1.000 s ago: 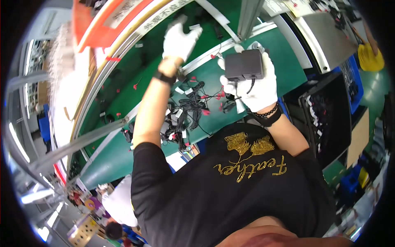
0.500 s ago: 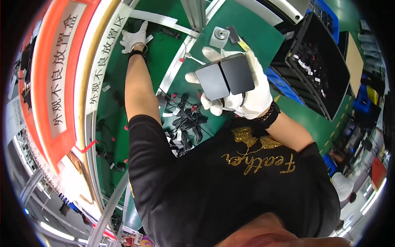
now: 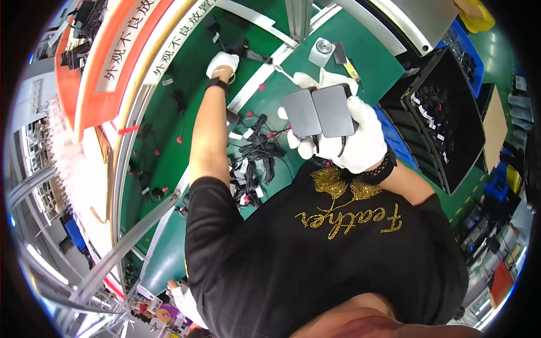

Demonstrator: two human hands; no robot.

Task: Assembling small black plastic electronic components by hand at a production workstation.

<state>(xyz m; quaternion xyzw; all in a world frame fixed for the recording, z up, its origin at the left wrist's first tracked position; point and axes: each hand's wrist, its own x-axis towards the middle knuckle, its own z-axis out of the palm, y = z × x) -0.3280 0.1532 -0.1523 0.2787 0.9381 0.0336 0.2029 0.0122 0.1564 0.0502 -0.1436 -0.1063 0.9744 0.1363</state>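
Held palm-up in the head view, the white-gloved right hand (image 3: 365, 142) supports two dark-grey, rectangular plastic adapters (image 3: 333, 112) side by side above the green, flat workbench (image 3: 376, 65); its curled fingers probably keep them paired and level. Thin black cords (image 3: 344, 144) hang free. The white-gloved left hand (image 3: 223, 63) reaches beside a dark, slender object (image 3: 248, 53); its grip, I cannot tell.

Left of the grey metal post (image 3: 298, 21) is an orange bin (image 3: 100, 108) with a white label (image 3: 123, 52). Just right of the post is a small white device (image 3: 321, 52); farther right, a blue crate (image 3: 474, 61) and a tan board (image 3: 496, 121).
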